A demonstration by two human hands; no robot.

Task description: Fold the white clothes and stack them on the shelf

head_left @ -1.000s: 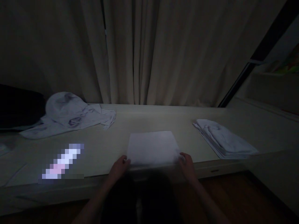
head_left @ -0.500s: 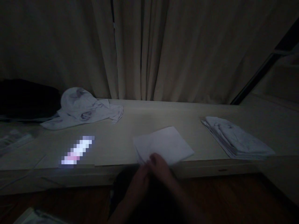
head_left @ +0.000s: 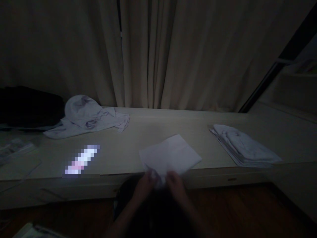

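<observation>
I'm pinching the near corner of the white folded cloth (head_left: 170, 155) with both my left hand (head_left: 146, 185) and right hand (head_left: 176, 185) meeting together, now turned askew on the desk (head_left: 138, 132) just ahead.

A folded white cloth (head_left: 170, 154) was seen lying flat on the desk (head_left: 138, 132), turned at an angle so one corner pointed toward the near edge. A faint crease was seen running across it. Its near corner was lifted slightly over the desk's front edge.
</observation>
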